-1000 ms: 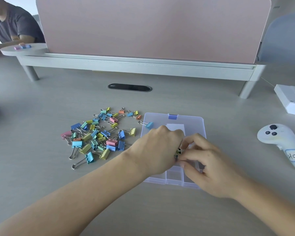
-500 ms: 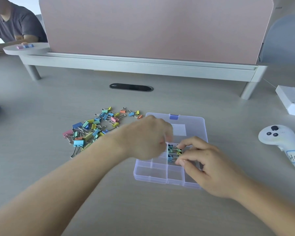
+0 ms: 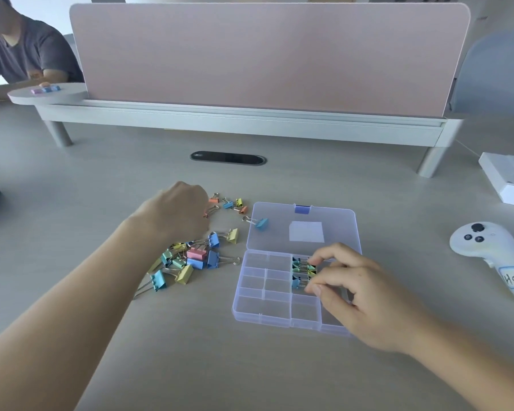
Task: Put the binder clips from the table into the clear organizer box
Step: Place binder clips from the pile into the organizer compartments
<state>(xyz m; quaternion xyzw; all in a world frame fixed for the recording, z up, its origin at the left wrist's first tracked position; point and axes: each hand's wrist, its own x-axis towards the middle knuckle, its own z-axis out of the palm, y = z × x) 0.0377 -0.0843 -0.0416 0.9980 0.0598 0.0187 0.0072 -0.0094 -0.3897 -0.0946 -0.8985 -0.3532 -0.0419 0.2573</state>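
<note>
Binder clips (image 3: 190, 256) heaped left of organizer box (image 3: 251, 310) on table (image 3: 101, 188), a few in a far compartment, controller (image 3: 487, 253) by right edge

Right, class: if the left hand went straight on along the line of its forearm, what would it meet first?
Probably the small orange binder clip just beyond its knuckles, with more small clips to that clip's right. The left hand hides its own fingertips, so depth is uncertain.

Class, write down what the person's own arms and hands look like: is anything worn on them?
The left hand and right hand wear no gloves, and no ring, watch or bracelet is visible. The left forearm and right forearm are bare to the frame's edge; no sleeve shows.
</note>
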